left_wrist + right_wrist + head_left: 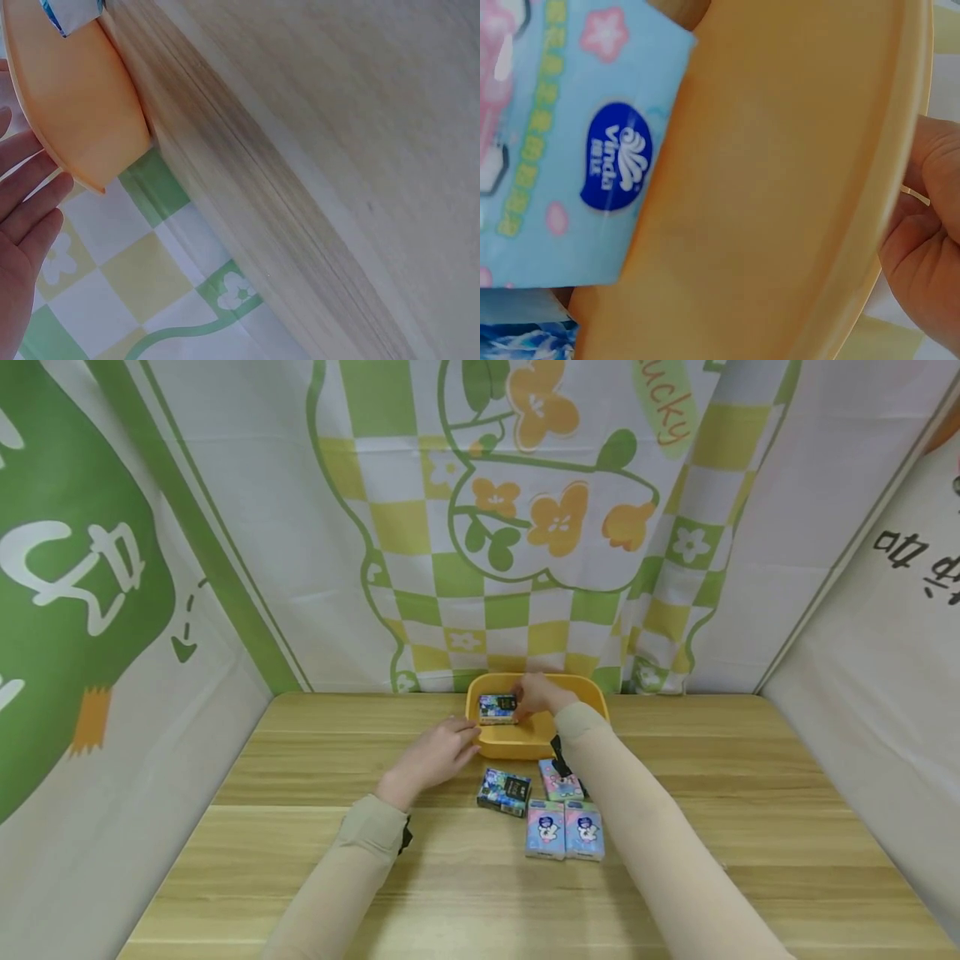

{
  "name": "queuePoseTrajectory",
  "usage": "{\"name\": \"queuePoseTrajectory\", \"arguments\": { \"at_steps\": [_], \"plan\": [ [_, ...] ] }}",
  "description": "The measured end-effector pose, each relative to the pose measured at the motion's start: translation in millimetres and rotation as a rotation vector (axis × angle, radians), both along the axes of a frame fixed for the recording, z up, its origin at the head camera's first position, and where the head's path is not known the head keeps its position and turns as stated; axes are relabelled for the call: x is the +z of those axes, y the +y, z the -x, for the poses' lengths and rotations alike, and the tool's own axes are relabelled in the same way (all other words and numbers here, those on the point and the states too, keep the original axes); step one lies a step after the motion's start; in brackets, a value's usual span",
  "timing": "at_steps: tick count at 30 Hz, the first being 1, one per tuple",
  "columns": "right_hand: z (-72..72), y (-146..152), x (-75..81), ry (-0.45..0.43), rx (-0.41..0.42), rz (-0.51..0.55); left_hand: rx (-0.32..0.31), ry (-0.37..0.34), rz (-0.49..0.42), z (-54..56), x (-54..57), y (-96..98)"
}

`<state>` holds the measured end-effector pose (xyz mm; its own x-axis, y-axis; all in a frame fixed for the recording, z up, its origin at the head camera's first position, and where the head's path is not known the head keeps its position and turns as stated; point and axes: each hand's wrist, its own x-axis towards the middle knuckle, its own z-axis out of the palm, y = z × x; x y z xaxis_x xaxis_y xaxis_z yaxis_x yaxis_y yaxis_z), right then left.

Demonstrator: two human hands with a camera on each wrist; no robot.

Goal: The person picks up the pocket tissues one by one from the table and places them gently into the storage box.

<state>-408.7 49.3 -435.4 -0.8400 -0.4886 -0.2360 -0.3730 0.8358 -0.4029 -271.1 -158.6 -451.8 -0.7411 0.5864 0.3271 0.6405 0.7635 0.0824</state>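
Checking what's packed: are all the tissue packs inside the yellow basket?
No, a pink-and-blue tissue pack lies on the wooden table.

L hand on L rim of yellow bin; R hand inside, pinching blk/blue pk at R end. On tbl nr bin: 2nd blk/blue pk + 3 pastel pks.

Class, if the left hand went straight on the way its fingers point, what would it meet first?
Most likely the orange basket: the left hand points at its left end, with fingertips at the rim, though contact is hard to judge.
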Motion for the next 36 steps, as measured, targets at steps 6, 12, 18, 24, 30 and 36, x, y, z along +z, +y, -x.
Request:
{"name": "queuePoseTrajectory", "arguments": {
  "at_steps": [6,12,18,24,30,36],
  "plan": [
    [24.3,0.2,-19.4,0.023,0.027,-0.011,-0.001,-0.001,-0.001,-1.0,1.5,0.2],
    [8.2,-3.4,-5.1,0.027,0.021,-0.043,-0.011,-0.029,-0.016,-2.9,4.8,0.5],
    [-8.7,-4.1,4.9,0.054,0.020,-0.026,-0.001,-0.028,-0.014,-3.2,3.9,0.7],
    [-9.5,-1.8,2.8,0.003,-0.006,0.012,0.009,-0.036,-0.020,-3.9,2.4,2.2],
    [-10.7,0.4,7.7,-0.053,-0.039,0.052,0.004,-0.049,-0.032,-4.7,2.3,2.7],
    [-10.8,4.9,19.4,0.007,-0.031,0.047,0.010,-0.040,-0.022,-2.6,1.4,0.5]
  ]
}}
